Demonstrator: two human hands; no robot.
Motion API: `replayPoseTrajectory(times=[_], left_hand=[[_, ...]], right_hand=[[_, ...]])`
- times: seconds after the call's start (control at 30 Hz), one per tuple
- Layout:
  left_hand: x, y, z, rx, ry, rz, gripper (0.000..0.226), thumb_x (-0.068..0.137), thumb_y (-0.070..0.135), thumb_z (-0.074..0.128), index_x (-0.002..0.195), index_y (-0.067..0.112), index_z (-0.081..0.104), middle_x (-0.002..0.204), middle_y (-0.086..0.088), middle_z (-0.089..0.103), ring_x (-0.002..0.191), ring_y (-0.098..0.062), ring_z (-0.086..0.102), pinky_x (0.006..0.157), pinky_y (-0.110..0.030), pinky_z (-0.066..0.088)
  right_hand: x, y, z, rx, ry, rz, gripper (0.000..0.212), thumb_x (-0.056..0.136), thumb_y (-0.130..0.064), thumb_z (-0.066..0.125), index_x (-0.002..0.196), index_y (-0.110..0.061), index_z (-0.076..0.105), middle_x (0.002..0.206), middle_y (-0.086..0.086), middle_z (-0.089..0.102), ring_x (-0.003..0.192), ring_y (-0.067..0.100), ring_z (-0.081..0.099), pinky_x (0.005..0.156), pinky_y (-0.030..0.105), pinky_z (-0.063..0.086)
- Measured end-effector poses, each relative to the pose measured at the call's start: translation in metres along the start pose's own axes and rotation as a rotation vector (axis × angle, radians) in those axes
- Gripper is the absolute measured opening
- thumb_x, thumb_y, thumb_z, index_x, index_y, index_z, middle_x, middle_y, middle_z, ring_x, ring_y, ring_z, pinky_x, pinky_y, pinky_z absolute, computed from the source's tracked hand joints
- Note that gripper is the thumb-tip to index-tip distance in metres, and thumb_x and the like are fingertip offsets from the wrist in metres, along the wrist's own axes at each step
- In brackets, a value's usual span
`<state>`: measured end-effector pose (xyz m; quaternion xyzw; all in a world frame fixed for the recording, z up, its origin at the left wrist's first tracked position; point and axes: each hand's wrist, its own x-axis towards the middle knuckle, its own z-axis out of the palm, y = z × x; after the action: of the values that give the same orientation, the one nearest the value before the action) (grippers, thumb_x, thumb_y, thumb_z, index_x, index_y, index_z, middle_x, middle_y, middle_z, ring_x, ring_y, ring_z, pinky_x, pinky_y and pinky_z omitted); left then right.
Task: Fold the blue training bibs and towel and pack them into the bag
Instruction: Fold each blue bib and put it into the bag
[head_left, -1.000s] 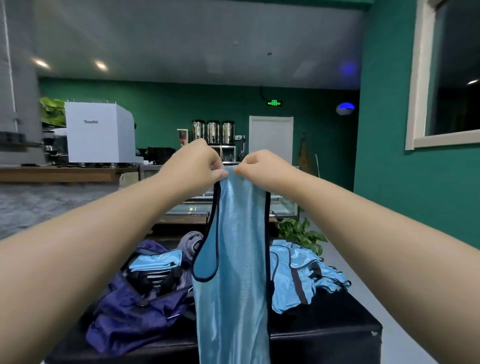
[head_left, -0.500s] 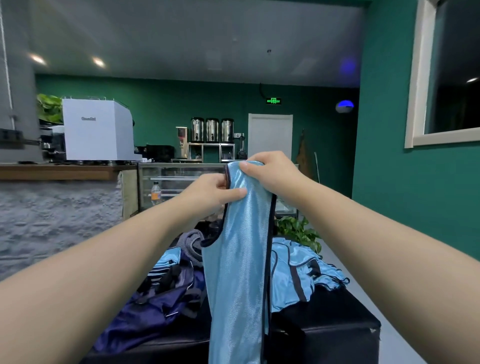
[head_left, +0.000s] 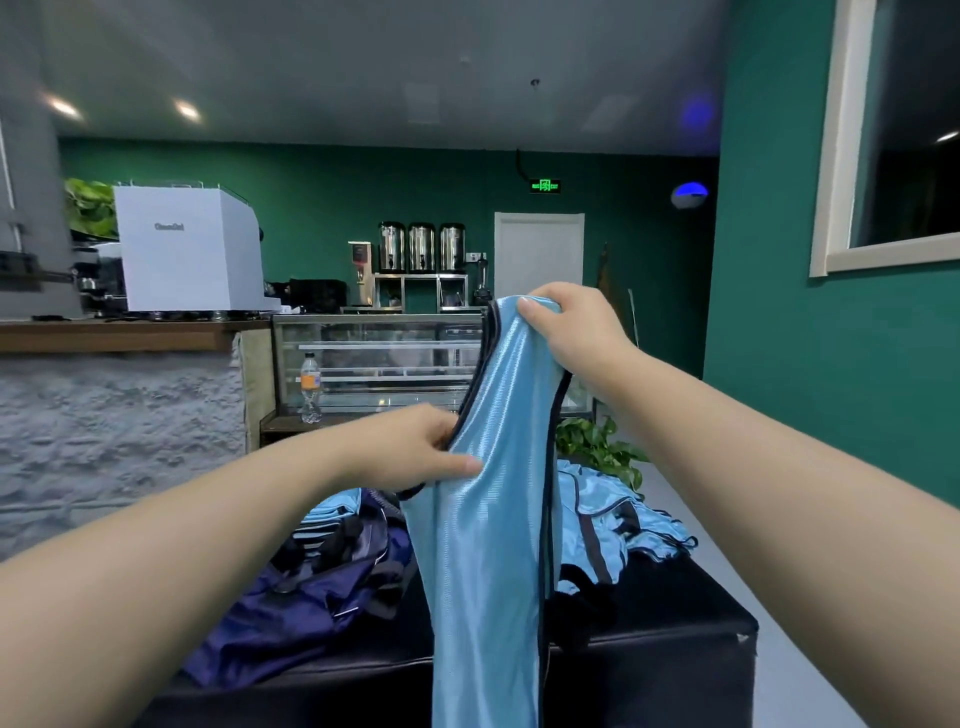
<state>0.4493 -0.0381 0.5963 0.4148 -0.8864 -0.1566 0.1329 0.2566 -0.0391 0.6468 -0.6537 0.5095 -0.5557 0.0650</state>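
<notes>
A shiny light-blue training bib (head_left: 493, 545) with dark trim hangs lengthwise in front of me, doubled into a narrow strip. My right hand (head_left: 571, 332) grips its top end, held high. Lower down, my left hand (head_left: 415, 452) pinches the bib's left edge between thumb and fingers. Below lies a dark blue bag (head_left: 291, 608), open, with folded blue fabric (head_left: 332, 512) inside it. A loose heap of more blue bibs (head_left: 613, 519) lies to the right of the hanging one. Nothing I can make out as a towel is in view.
Bag and bibs rest on a black padded bench (head_left: 649, 639). Behind it are a potted plant (head_left: 597, 441), a glass display case (head_left: 374, 364) with a bottle, and a stone-faced counter (head_left: 114, 415) on the left. A green wall runs along the right.
My left hand has slid down from the bib's top, where both hands met, to its left edge lower down. My right hand still holds the top. The camera has tilted down slightly.
</notes>
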Motion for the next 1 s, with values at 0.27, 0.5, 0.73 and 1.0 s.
replayPoseTrajectory(times=[0.27,0.5,0.73,1.0], left_hand=[[-0.008,-0.026,0.005,0.884,-0.087,-0.039,0.045,0.097,0.056,0.035,0.111,0.017,0.051,0.112,0.0,0.057,0.101,-0.022,0.055,0.081,-0.032,0.041],[-0.009,-0.031,-0.01,0.42,0.338,0.395,0.038,0.087,0.067,0.025,0.074,0.035,0.041,0.083,0.014,0.047,0.076,-0.001,0.05,0.068,-0.022,0.039],[-0.016,-0.039,-0.006,0.473,0.249,0.4,0.035,0.087,0.067,0.024,0.077,0.04,0.044,0.081,0.015,0.042,0.079,0.0,0.047,0.067,-0.017,0.035],[-0.012,-0.043,0.005,0.05,0.491,0.259,0.02,0.081,0.028,0.071,0.089,0.038,0.055,0.093,0.017,0.059,0.081,0.001,0.055,0.071,-0.019,0.044]], right_hand=[[0.003,0.041,-0.021,-0.069,-0.072,0.087,0.017,0.098,-0.027,0.052,0.093,-0.015,0.063,0.084,-0.005,0.059,0.078,0.012,0.054,0.062,0.022,0.042],[0.002,0.026,-0.038,-0.08,0.234,-0.123,0.014,0.101,-0.024,0.044,0.1,-0.018,0.057,0.087,-0.008,0.054,0.073,0.002,0.047,0.061,0.017,0.037],[0.001,0.024,-0.045,-0.139,0.089,-0.084,0.015,0.099,-0.026,0.05,0.098,-0.016,0.061,0.094,-0.002,0.059,0.083,0.012,0.052,0.065,0.02,0.04],[0.015,0.032,-0.039,-0.104,0.047,-0.062,0.016,0.098,-0.029,0.051,0.097,-0.017,0.062,0.086,-0.01,0.056,0.082,0.011,0.055,0.074,0.027,0.046]])
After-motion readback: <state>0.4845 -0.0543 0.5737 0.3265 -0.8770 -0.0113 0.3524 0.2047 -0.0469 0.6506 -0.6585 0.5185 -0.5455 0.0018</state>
